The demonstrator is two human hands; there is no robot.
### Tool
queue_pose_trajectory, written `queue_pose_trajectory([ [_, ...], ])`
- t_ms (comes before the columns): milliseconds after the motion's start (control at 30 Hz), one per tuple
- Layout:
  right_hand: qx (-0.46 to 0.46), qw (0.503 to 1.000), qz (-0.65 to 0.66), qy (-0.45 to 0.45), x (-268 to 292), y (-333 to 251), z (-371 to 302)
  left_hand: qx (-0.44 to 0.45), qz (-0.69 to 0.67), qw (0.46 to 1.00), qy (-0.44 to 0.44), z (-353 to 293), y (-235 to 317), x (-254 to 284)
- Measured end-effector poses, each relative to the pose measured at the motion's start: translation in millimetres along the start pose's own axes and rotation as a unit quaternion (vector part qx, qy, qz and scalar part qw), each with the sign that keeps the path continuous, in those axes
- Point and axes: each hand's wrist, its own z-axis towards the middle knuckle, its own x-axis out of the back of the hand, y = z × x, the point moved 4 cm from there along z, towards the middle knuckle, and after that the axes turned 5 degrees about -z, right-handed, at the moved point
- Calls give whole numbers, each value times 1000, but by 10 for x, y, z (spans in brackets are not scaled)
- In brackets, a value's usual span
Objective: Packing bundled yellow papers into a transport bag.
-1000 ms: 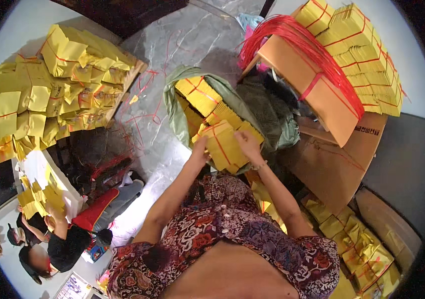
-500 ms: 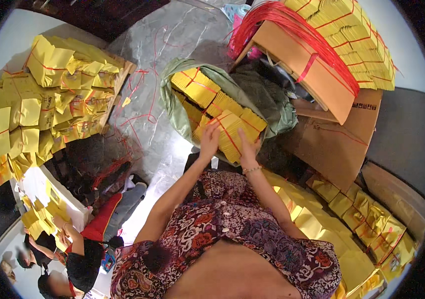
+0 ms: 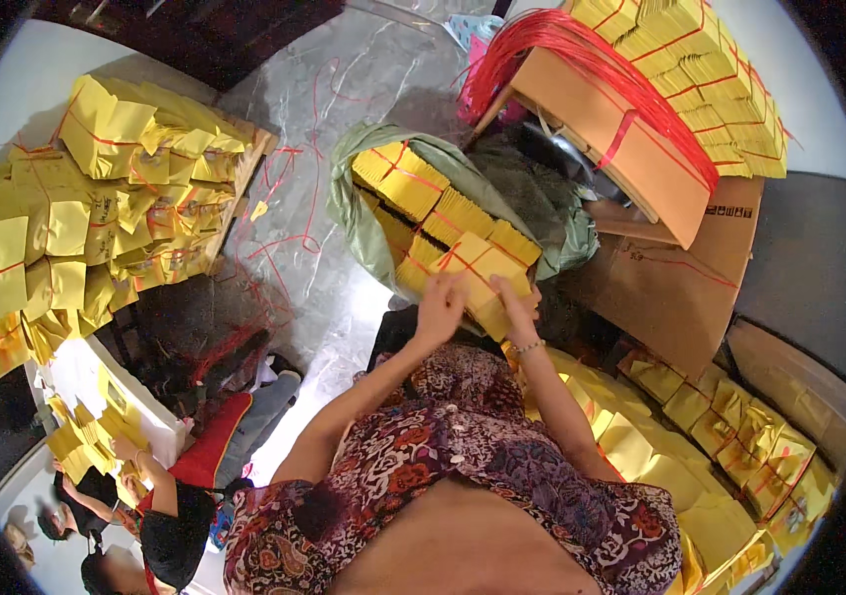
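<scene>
A bundle of yellow paper, tied crosswise with red string, is tilted at the near side of an open green sack. My left hand is closed on its near left edge, fingers bent at the string. At the right edge my right hand grips it, thumb along the top and the other fingers mostly hidden behind. Inside the sack, more yellow bundles bound with red string lie packed side by side, just beyond my hands.
At right, a long coil of red string drapes over a cardboard box. Stacked yellow bundles stand at left, far right and near right. Loose string litters the grey floor. Co-workers handle yellow paper at lower left.
The bundle now shows its flat top face more than its layered edges, tipped in my hands. My hands sit slightly lower and further right; the whole view has shifted a little.
</scene>
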Motion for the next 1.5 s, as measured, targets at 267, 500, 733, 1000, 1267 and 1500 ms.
queue_pose_trajectory([
  [267, 54, 992, 75, -85, -39, -567, -507, 221, 246, 843, 423, 848, -969, 1473],
  [500, 51, 959, 103, -260, -866, -1150, -872, 359, 182, 864, 304, 1123, -1726, 1960],
  [733, 23, 963, 107, -245, -1835, -808, -511, 184, -19, 931, 316, 639, -2188, 2305],
  [1000, 35, 982, -182, -41, -2297, -728, -519, 170, -31, 908, 382, 545, -1754, 2257],
  [1267, -84, 955, -279, 61, -2919, -939, -620, 75, 82, 905, 411, 486, -1483, 2159],
  [1500, 7, 977, -201, 73, -3233, -865, -363, 151, 161, 914, 340, 610, -1355, 2293],
])
